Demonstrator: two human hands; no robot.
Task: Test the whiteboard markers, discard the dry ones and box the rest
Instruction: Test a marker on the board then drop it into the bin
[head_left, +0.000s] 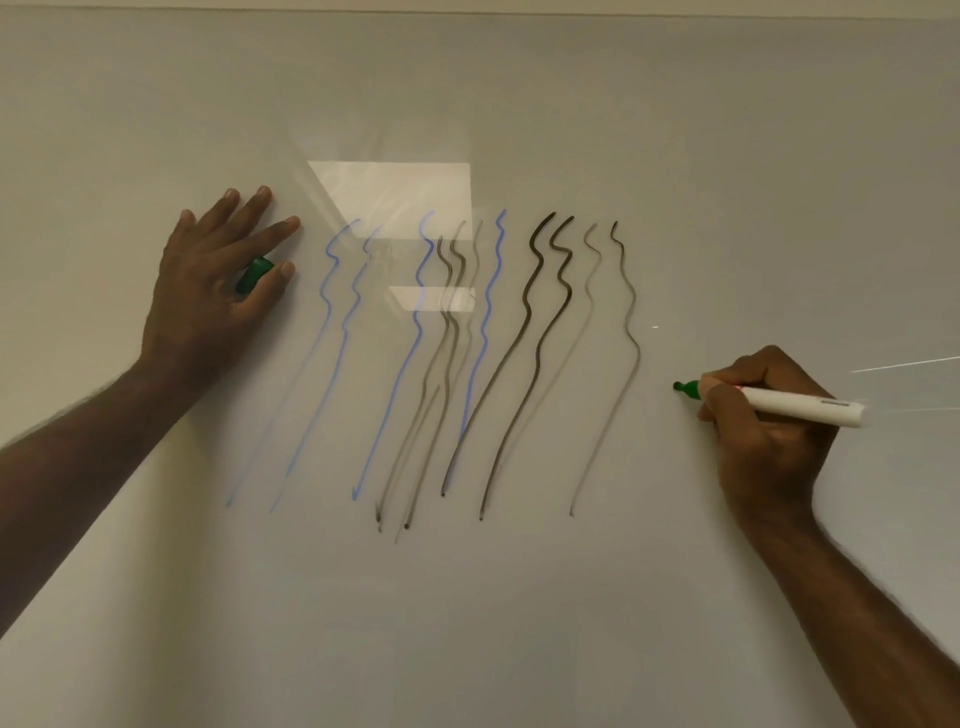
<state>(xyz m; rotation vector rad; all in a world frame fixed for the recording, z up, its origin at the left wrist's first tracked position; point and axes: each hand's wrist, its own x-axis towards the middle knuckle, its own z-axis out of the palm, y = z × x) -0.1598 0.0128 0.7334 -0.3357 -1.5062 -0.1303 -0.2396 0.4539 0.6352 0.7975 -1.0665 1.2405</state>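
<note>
My right hand (769, 415) grips an uncapped white marker with a green tip (795, 404) at the right. Its tip touches or hovers just at the whiteboard (467, 597), to the right of the drawn lines. No green line shows there. My left hand (218, 280) lies flat on the board at the left with its fingers spread. It holds the green cap (254, 274) between the thumb and the palm. Several wavy blue lines (332, 322) and black lines (535, 312) run down the middle of the board.
Bright rectangular light reflections (395, 197) sit on the board above the lines. The board's top edge (467, 13) runs along the top of the view. No box or other markers are in view.
</note>
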